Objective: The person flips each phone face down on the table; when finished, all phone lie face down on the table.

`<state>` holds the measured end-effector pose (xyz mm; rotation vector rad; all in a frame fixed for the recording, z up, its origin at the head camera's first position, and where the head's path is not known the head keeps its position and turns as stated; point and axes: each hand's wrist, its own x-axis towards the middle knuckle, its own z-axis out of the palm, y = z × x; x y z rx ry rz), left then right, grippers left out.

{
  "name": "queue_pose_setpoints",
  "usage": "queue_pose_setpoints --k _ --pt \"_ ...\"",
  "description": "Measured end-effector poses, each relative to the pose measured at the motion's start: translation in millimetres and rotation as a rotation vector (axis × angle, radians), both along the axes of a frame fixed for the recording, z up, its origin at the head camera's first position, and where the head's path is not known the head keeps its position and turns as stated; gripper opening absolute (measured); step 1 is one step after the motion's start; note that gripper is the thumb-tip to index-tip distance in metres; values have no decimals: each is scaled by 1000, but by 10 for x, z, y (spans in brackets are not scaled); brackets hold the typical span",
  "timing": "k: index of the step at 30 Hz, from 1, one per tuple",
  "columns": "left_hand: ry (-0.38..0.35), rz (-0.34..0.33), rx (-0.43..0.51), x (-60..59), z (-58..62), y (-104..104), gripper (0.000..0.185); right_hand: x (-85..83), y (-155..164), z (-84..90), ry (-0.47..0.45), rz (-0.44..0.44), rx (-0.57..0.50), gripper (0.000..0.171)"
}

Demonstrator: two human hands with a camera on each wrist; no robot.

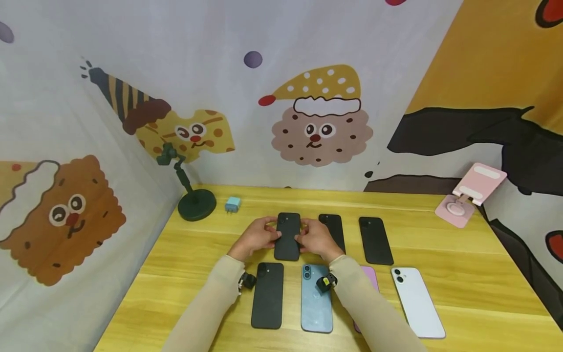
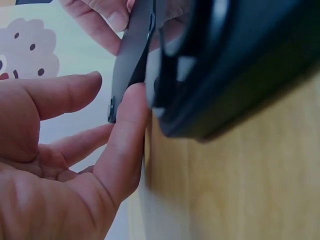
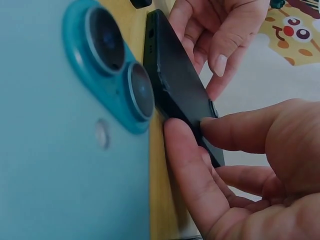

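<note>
Green stand (image 1: 195, 200), blue charger (image 1: 232, 204) far left; pink holder (image 1: 470, 194) far right.

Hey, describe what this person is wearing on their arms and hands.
Both arms are covered by long, close-fitting beige sleeves reaching the wrists. A small black camera unit is strapped at the left wrist; the one at the right wrist is black with a yellow patch. The left hand and right hand are bare: no gloves.

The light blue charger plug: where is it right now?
In the head view the light blue charger plug sits at the table's back left, just right of the dark green stand's base, beyond the hands.
</note>
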<state>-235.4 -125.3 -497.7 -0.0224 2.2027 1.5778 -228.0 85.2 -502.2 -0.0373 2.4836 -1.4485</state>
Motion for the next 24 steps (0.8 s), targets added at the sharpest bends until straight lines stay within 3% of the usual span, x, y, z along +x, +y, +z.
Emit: queue_pose_setpoints --k 13,18,20,24 --pt "-12 -5 17 6 17 34 57 -11 62 2 -24 4 1 59" --pt "-3 -10 1 24 41 48 56 -15 141 31 -29 54 -24 55" --pt "31 -18 -22 39 65 41 56 -18 205 77 3 94 -18 54" --pt "178 -39 -74 75 154 -16 55 -34 432 239 163 178 71 54"
